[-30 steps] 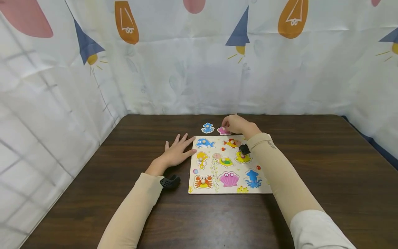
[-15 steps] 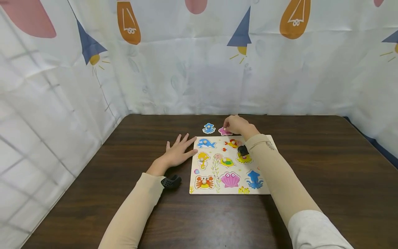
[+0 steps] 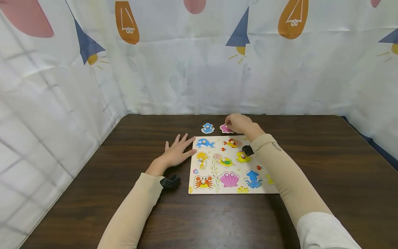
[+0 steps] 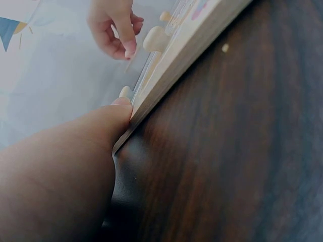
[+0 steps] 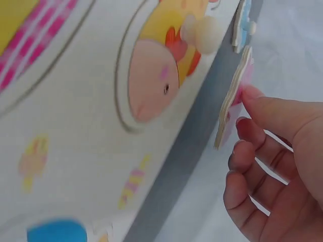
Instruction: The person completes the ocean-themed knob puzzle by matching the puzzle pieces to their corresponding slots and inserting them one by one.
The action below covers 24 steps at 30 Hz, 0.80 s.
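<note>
My right hand (image 3: 240,123) pinches a pink shell puzzle piece (image 3: 226,129) by its knob, just beyond the far edge of a wooden sea-animal puzzle board (image 3: 245,170). Close up in the right wrist view, thumb and forefinger meet at the pink face of that shell piece (image 5: 234,98), its pale edge toward the camera. Spread out on the table, my left hand (image 3: 174,154) touches the board's left edge with its thumb (image 4: 118,113). A blue squid piece (image 3: 207,128) lies left of the shell piece. In the board's front row, the pink shell picture (image 3: 229,179) and blue squid picture (image 3: 253,179) show no knobs.
Knobbed pieces sit in the board: a whale (image 3: 205,143), a fish (image 3: 231,143), a seahorse (image 3: 202,160), a turtle (image 3: 224,160), an octopus (image 3: 243,157) and a crab (image 3: 203,182). My right forearm covers the board's right side. A patterned curtain (image 3: 199,79) hangs behind the dark table (image 3: 326,155).
My right hand and the pink shell piece have shifted slightly right and away, widening the gap to the blue squid piece. My left hand has stayed at the board's edge.
</note>
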{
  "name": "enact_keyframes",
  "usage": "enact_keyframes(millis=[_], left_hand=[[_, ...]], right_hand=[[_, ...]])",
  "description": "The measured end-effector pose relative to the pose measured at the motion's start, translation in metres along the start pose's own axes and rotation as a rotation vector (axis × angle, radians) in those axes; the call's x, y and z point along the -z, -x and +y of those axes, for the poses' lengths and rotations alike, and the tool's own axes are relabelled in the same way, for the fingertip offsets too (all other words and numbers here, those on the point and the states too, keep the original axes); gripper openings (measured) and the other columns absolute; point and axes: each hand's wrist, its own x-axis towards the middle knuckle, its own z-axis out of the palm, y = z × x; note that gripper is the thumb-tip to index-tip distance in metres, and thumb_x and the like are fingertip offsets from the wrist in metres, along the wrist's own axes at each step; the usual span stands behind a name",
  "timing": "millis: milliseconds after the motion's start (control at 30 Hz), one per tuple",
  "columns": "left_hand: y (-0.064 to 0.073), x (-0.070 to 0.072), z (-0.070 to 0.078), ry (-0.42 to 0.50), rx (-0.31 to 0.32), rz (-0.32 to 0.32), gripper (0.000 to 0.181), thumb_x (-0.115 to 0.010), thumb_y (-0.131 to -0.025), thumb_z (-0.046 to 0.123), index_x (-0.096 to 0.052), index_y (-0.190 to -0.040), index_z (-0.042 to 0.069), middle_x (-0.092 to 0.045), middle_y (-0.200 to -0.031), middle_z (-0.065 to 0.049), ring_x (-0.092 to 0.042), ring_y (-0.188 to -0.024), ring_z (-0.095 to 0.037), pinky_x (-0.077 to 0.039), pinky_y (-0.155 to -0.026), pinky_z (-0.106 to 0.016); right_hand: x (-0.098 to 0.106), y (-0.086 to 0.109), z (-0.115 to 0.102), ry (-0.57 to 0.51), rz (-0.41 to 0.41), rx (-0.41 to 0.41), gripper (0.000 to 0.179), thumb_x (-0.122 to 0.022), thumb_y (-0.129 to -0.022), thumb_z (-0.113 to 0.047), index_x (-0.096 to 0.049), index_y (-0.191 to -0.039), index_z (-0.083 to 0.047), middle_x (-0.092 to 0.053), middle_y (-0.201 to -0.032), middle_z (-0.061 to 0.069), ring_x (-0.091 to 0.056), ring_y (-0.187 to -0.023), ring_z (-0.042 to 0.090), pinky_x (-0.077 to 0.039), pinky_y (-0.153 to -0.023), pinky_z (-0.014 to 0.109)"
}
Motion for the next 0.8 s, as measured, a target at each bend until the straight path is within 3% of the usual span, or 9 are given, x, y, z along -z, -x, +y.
enact_keyframes(millis=[333,800], left_hand=[[0.000,0.001,0.000,-0.009,0.001,-0.001,0.070,-0.047,-0.106,0.054,-0.024,-0.166,0.025,-0.007,-0.171,-0.011,0.005,-0.156,-0.038,0.007,-0.112,-0.075],[-0.005,-0.001,-0.002,-0.002,-0.002,-0.004,0.070,-0.046,-0.106,0.054,-0.023,-0.166,0.025,-0.007,-0.171,-0.012,0.005,-0.156,-0.039,0.009,-0.111,-0.075]], right_hand=[[0.012,0.019,0.004,-0.015,0.034,0.045,0.019,-0.062,-0.105,-0.019,-0.071,-0.114,-0.004,-0.069,-0.098,0.006,-0.061,-0.089,0.025,-0.052,-0.086,0.044],[0.006,0.052,0.003,-0.012,0.085,0.093,0.016,-0.065,-0.103,-0.016,-0.069,-0.114,-0.005,-0.064,-0.095,0.005,-0.058,-0.086,0.023,-0.053,-0.080,0.038]])
